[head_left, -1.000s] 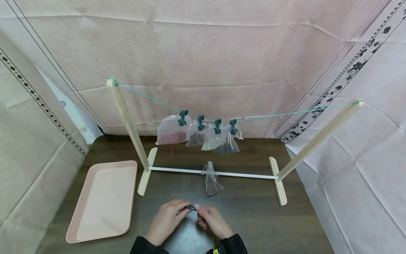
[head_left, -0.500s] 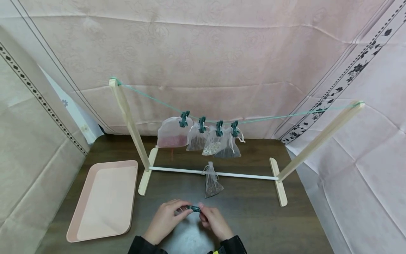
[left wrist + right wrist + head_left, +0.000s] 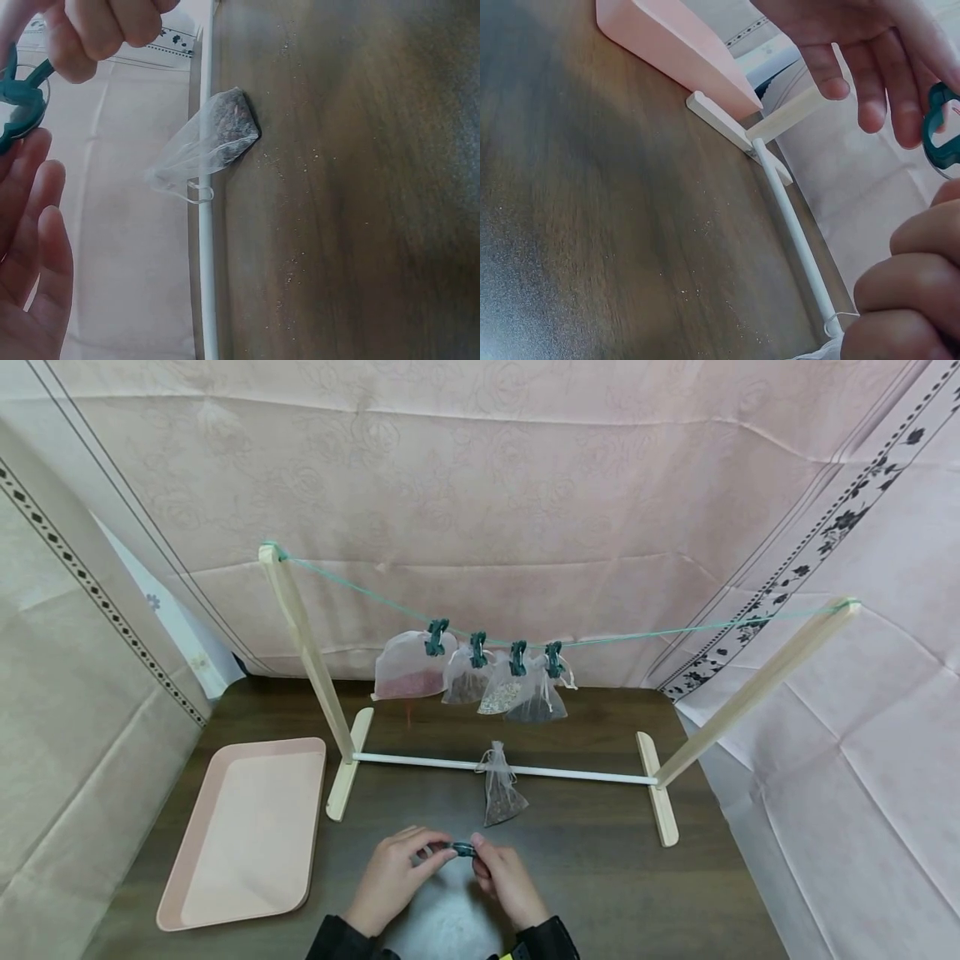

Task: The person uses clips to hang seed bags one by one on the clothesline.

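Observation:
A dark green clip [image 3: 464, 850] is held between my two hands above the near part of the table. My left hand [image 3: 397, 872] pinches its left end; its other fingers are spread out in the left wrist view. With curled fingers my right hand [image 3: 507, 878] holds the opposite end by thumb and forefinger. The clip's toothless-looking curved mouth [image 3: 21, 120] shows in the left wrist view, partly cut off by the frame. Just beyond the hands lies a sheer drawstring bag [image 3: 502, 797] with dark contents, its neck over the white rod [image 3: 420, 763].
Green clips [image 3: 477, 650] hold several sheer bags [image 3: 408, 672] on a teal line [image 3: 645, 635] strung between two wooden posts [image 3: 307, 652]. A pink tray [image 3: 197, 835] lies on the left. Small crumbs dot the wooden table [image 3: 600, 877].
My right hand has shifted slightly right along the clip, so more of the clip shows between the hands. The hanging bags sway a little; the bag on the table stays put.

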### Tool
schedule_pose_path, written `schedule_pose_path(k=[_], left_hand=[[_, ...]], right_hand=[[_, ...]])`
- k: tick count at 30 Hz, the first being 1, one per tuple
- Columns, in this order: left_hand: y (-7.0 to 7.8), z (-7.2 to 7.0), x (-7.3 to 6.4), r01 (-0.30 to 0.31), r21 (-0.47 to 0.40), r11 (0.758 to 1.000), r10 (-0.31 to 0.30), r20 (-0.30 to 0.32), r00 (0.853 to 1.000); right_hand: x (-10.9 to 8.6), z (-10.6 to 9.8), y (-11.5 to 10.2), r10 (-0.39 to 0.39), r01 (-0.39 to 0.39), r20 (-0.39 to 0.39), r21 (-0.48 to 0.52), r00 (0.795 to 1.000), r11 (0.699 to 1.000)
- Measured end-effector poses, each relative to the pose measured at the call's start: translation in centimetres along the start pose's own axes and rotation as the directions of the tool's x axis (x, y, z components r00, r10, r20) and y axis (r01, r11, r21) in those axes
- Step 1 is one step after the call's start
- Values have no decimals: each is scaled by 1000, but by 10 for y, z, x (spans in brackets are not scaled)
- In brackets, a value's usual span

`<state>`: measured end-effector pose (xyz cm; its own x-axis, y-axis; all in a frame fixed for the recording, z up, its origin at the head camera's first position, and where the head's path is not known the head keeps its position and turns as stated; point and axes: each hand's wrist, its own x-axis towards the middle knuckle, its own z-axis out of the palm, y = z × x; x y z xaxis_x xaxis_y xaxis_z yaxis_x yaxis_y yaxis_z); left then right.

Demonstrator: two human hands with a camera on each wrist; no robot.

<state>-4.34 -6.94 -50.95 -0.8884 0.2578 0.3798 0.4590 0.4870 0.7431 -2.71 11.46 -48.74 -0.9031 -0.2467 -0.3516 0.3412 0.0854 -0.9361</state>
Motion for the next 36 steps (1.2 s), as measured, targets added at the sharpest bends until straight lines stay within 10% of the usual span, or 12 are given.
schedule_pose_path(k=[36], left_hand=[[-1,8,-3,104,-12,995,-104,-31,994]], right_hand=[[-1,1,3,-51,55,-78,46,996,997]])
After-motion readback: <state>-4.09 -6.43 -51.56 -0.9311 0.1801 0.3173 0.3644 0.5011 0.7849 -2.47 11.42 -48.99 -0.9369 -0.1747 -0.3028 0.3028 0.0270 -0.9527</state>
